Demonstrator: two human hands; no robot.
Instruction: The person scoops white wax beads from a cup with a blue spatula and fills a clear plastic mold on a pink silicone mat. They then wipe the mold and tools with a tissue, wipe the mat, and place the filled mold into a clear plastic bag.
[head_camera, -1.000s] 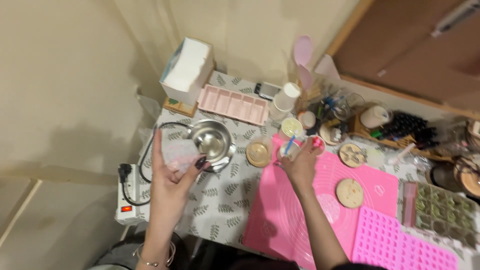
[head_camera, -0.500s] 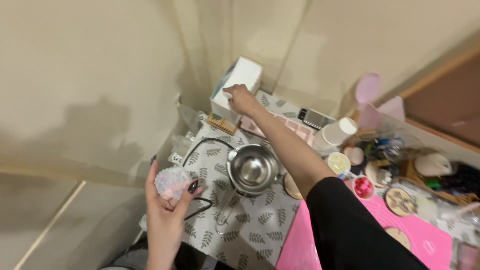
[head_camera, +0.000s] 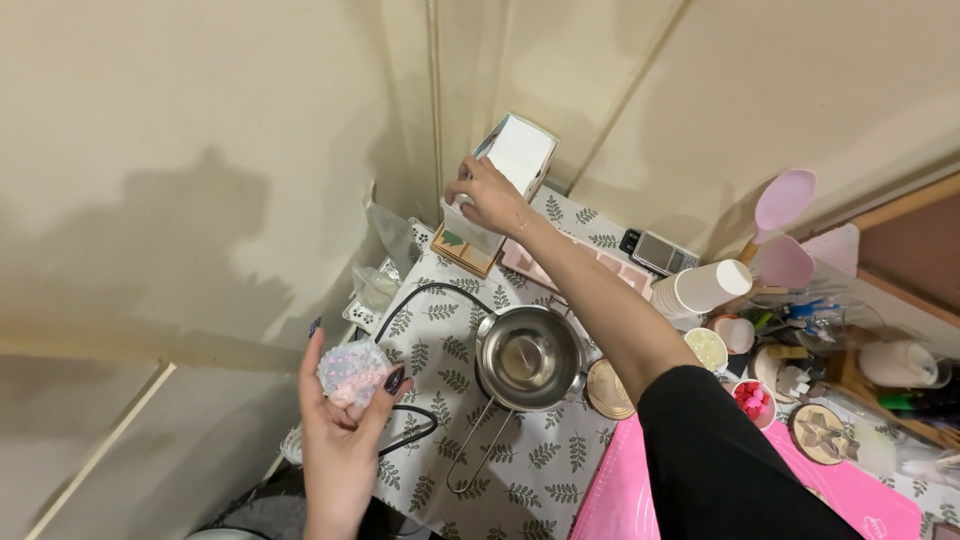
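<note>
Above one steel pot (head_camera: 527, 358), left fingers (head_camera: 392, 381) clasp one pastel lump (head_camera: 352, 372); right fingers (head_camera: 462, 192) grip one white box (head_camera: 505, 180).

Beige walls around our crowded craft table

We see cream walls (head_camera: 200, 150) from nine to two o'clock; the leaf-print tablecloth (head_camera: 520, 470) lies at six.

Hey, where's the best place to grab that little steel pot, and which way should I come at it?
Take the steel pot by its wire handle, coming from the near edge of the table. The handle sticks out toward you over the leaf-print cloth, free of the black cable, while the round bowl offers little to grip.
</note>
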